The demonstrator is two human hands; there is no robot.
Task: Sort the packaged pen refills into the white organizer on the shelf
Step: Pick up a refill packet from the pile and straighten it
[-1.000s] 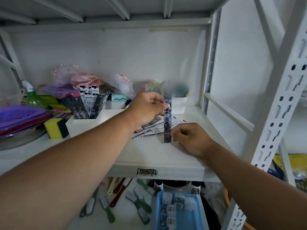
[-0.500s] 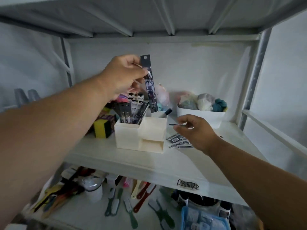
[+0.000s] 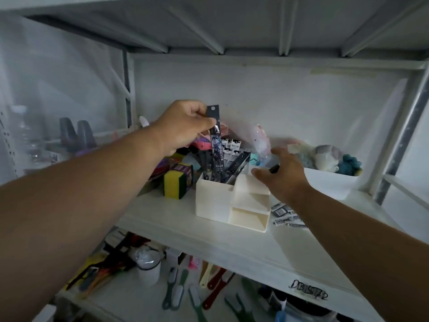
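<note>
My left hand (image 3: 185, 126) pinches the top of a long dark refill pack (image 3: 216, 145), held upright with its lower end dipping into the tall left compartment of the white organizer (image 3: 213, 201). Several other refill packs (image 3: 232, 156) stand in that compartment. My right hand (image 3: 281, 175) hovers over the organizer's right side, fingers spread, with a small dark object showing at its fingertips; whether it grips that object is unclear. More packaged refills (image 3: 285, 214) lie flat on the shelf to the right of the organizer.
A yellow-green sponge (image 3: 177, 182) sits left of the organizer, with pink and purple items behind. A white bin (image 3: 329, 184) of soft toys stands at the back right. The shelf upright (image 3: 399, 140) rises on the right. Brushes and a cup lie on the lower shelf (image 3: 176, 293).
My left hand has lowered the dark pack into the organizer's tall compartment. My right hand has lifted off the loose packs and moved up over the organizer. The view shifted closer.
</note>
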